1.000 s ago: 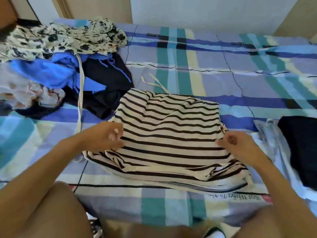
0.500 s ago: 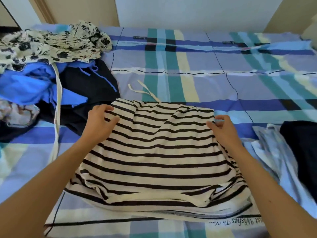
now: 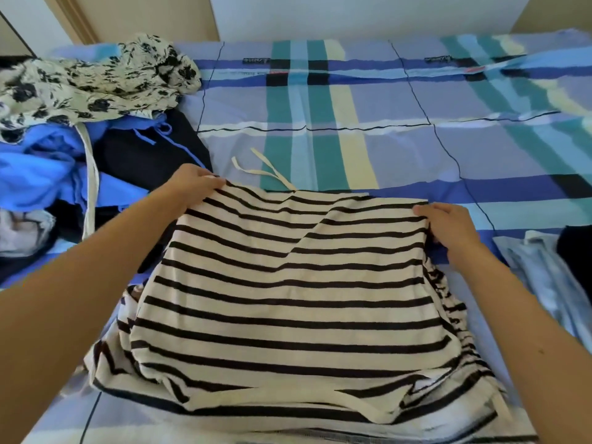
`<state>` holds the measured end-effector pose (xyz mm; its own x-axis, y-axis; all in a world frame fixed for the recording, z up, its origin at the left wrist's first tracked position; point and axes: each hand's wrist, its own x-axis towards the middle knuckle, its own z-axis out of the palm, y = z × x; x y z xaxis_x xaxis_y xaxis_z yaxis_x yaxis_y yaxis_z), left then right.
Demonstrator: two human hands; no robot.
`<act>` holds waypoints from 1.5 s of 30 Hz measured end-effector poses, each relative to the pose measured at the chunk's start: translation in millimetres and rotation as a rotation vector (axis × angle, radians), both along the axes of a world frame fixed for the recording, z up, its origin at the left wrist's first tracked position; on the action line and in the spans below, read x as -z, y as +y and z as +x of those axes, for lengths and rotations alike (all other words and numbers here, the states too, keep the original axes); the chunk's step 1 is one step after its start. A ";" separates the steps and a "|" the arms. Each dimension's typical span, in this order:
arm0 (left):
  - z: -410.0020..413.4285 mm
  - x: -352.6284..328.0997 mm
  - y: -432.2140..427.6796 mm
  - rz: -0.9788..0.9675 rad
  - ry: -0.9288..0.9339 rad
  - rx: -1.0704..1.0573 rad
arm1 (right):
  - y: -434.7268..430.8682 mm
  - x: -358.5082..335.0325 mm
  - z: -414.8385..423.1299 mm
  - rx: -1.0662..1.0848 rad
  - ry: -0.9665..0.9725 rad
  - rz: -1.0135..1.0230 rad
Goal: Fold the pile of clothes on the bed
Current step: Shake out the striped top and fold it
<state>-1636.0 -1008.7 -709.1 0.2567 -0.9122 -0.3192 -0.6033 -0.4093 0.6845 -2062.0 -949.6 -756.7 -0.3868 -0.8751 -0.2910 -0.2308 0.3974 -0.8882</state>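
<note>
Across the bed a plaid sheet in blue, teal and pale yellow runs back to a pale wall. My left hand pinches the far left corner of the striped garment, and my right hand grips its far right corner with fingers curled over the edge. My hands are well apart, with the cloth spread between them. The garment lies folded in layers on the sheet right in front of me, with two cream ties trailing from its far edge. To my left sits the pile of clothes, with a floral piece on top of a blue garment and a black garment. To my right a light blue shirt lies beside a dark garment.
</note>
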 end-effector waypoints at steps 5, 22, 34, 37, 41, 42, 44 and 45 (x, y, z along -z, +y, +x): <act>32.5 6.6 1.5 -0.124 -0.330 0.067 | -2.3 12.2 -23.6 0.047 0.259 -0.003; 48.1 -97.5 71.9 -0.347 -0.466 0.724 | 29.4 -103.8 -6.4 -0.596 0.454 -0.119; 73.0 -31.2 243.9 0.076 -0.692 1.072 | 201.6 -68.6 -3.3 -1.211 0.783 0.439; 61.4 -35.5 247.0 0.252 -0.585 0.969 | 200.5 -84.4 16.5 -1.140 0.910 0.491; 33.9 -22.0 220.8 -0.442 -0.461 0.646 | 176.3 -77.2 40.8 -0.590 0.725 -0.119; 29.0 -17.1 213.6 -0.476 -0.500 0.577 | 169.9 -67.6 44.1 -0.516 0.702 -0.209; 28.9 -8.1 198.4 -0.392 -0.528 0.483 | 158.9 -46.5 46.9 -0.467 0.708 -0.230; 30.1 -3.4 193.9 -0.338 -0.526 0.463 | 156.7 -36.8 47.0 -0.465 0.721 -0.181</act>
